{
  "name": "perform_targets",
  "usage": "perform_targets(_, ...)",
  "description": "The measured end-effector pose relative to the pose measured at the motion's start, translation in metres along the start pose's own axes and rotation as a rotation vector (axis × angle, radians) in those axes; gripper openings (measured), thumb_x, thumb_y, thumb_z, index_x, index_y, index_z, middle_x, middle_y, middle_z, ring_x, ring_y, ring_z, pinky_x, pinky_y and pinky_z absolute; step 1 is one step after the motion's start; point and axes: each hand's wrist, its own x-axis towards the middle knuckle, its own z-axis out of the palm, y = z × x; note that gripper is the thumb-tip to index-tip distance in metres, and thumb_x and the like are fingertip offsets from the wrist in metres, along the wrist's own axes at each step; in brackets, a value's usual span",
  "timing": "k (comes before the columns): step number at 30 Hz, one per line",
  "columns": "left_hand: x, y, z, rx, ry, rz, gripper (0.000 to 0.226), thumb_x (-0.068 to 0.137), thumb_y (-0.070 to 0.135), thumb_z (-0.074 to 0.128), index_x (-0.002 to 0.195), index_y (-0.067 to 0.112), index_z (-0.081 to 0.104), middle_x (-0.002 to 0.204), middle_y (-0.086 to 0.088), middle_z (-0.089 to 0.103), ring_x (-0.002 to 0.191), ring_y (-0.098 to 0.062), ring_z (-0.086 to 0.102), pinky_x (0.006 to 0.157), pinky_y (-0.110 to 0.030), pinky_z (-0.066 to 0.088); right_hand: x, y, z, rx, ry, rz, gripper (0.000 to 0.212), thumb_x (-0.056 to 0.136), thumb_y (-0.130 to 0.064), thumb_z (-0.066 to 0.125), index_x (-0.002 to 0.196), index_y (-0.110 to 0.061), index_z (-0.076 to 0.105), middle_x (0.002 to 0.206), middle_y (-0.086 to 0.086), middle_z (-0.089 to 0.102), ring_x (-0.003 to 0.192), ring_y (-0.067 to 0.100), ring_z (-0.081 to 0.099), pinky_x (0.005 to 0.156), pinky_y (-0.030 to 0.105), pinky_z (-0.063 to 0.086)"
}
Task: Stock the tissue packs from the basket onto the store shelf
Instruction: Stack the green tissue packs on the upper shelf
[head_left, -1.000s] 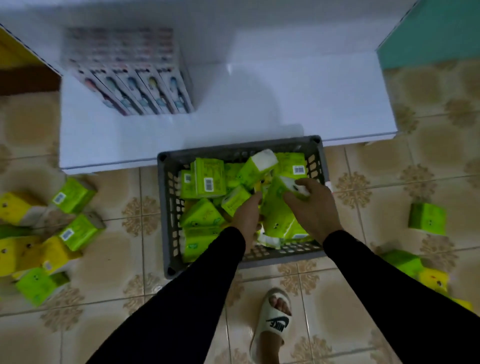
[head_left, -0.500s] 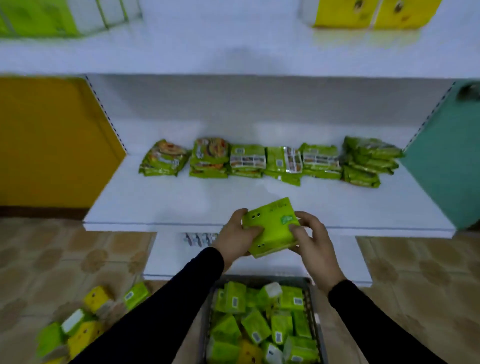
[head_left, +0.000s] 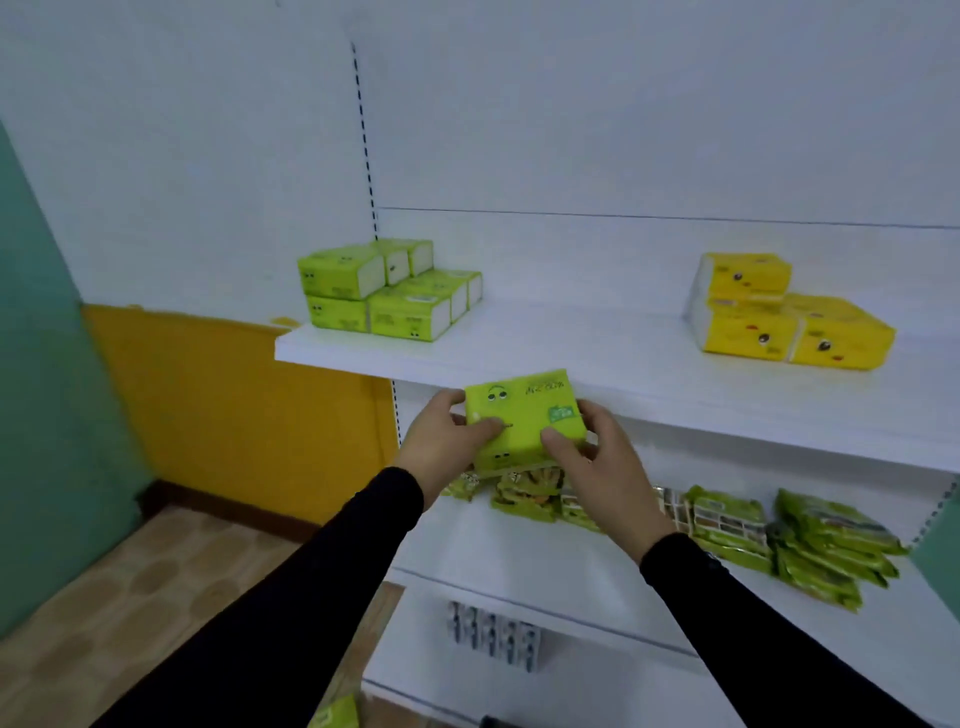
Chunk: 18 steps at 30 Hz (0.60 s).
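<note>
green tissue pack (head_left: 524, 421) held by both hands just below front edge of upper shelf (head_left: 597, 358): left hand (head_left: 444, 441) and right hand (head_left: 592, 457) curl fingers and thumbs round its sides. shelf carries green pack stack (head_left: 384, 291) and yellow pack stack (head_left: 779, 312). basket out of frame. print on pack too blurred to read.

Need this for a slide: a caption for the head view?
Both hands, left hand and right hand, hold a green tissue pack below the upper shelf.

**Greens, yellows and white**

The held tissue pack (head_left: 524, 415) is lime green with cartoon eyes. At ten o'clock, matching green packs (head_left: 387, 291); at two o'clock, yellow packs (head_left: 779, 312). The shelf (head_left: 597, 343) is white, the sleeves (head_left: 322, 582) black.
</note>
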Motion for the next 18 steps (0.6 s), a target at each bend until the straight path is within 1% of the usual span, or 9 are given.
perform_targets(2,-0.002,0.01,-0.02,0.01,0.046,0.016,0.073,0.072,0.041,0.075,0.136,0.02,0.046,0.111,-0.01,0.061,0.094,-0.028,0.068,0.083,-0.049,0.057,0.01,-0.018,0.015,-0.037,-0.027,-0.057,0.04,0.085,-0.048,0.067,0.12,-0.035,0.054,0.118,-0.008,0.063,0.108,0.012,0.061,0.093,0.038,0.052)
perform_targets(4,-0.001,0.018,-0.041,0.012,0.067,0.041,0.068,0.081,0.034,0.073,0.139,0.018,0.042,0.115,-0.01,0.058,0.099,-0.029,0.066,0.088,-0.05,0.055,0.021,-0.031,0.031,-0.054,-0.061,-0.099,0.028,0.089,-0.039,0.067,0.115,-0.037,0.056,0.113,-0.009,0.066,0.105,0.011,0.062,0.092,0.037,0.051)
perform_targets(6,0.008,0.026,-0.059,0.024,0.087,0.064,0.065,0.086,0.03,0.071,0.142,0.018,0.039,0.117,-0.009,0.055,0.102,-0.027,0.063,0.089,-0.046,0.055,0.033,-0.041,0.046,-0.073,-0.08,-0.134,0.03,0.088,-0.045,0.065,0.115,-0.035,0.058,0.112,-0.009,0.066,0.106,0.01,0.061,0.093,0.038,0.051)
perform_targets(7,0.015,0.03,-0.068,0.04,0.089,0.083,0.065,0.087,0.03,0.07,0.144,0.019,0.038,0.117,-0.007,0.053,0.102,-0.025,0.062,0.089,-0.043,0.055,0.04,-0.045,0.054,-0.1,-0.075,-0.142,0.035,0.087,-0.049,0.063,0.118,-0.034,0.058,0.114,-0.008,0.065,0.109,0.01,0.058,0.094,0.037,0.049)
perform_targets(10,0.041,0.042,-0.094,0.078,0.07,0.152,0.07,0.087,0.032,0.07,0.147,0.022,0.035,0.124,-0.003,0.049,0.107,-0.021,0.057,0.09,-0.038,0.051,0.073,-0.053,0.075,-0.184,-0.032,-0.153,0.041,0.089,-0.05,0.061,0.124,-0.03,0.058,0.119,0.0,0.058,0.119,0.013,0.047,0.097,0.032,0.044)
perform_targets(13,0.077,0.049,-0.123,0.125,0.023,0.232,0.078,0.083,0.032,0.074,0.149,0.02,0.033,0.137,-0.005,0.047,0.115,-0.02,0.052,0.093,-0.035,0.048,0.113,-0.06,0.1,-0.197,0.009,-0.164,0.048,0.084,-0.064,0.054,0.119,-0.032,0.06,0.115,0.001,0.062,0.116,0.019,0.053,0.096,0.042,0.05)
perform_targets(14,0.09,0.051,-0.133,0.161,0.008,0.258,0.081,0.082,0.032,0.076,0.15,0.02,0.033,0.14,-0.006,0.047,0.118,-0.02,0.051,0.095,-0.036,0.048,0.126,-0.062,0.111,-0.207,0.023,-0.165,0.047,0.084,-0.063,0.054,0.118,-0.031,0.06,0.116,0.001,0.062,0.117,0.02,0.053,0.096,0.042,0.05)
perform_targets(16,0.119,0.056,-0.155,0.249,-0.011,0.316,0.086,0.079,0.028,0.078,0.151,0.019,0.03,0.144,-0.007,0.045,0.123,-0.021,0.051,0.101,-0.038,0.046,0.148,-0.07,0.133,-0.208,0.064,-0.149,0.039,0.088,-0.053,0.057,0.119,-0.03,0.059,0.118,0.001,0.06,0.12,0.018,0.05,0.097,0.039,0.049)
perform_targets(18,0.145,0.062,-0.173,0.383,-0.027,0.373,0.087,0.08,0.024,0.076,0.152,0.016,0.027,0.146,-0.007,0.043,0.126,-0.021,0.049,0.101,-0.033,0.044,0.167,-0.077,0.153,-0.204,0.091,-0.13,0.035,0.088,-0.051,0.058,0.118,-0.033,0.058,0.119,-0.001,0.06,0.12,0.016,0.051,0.096,0.037,0.049)
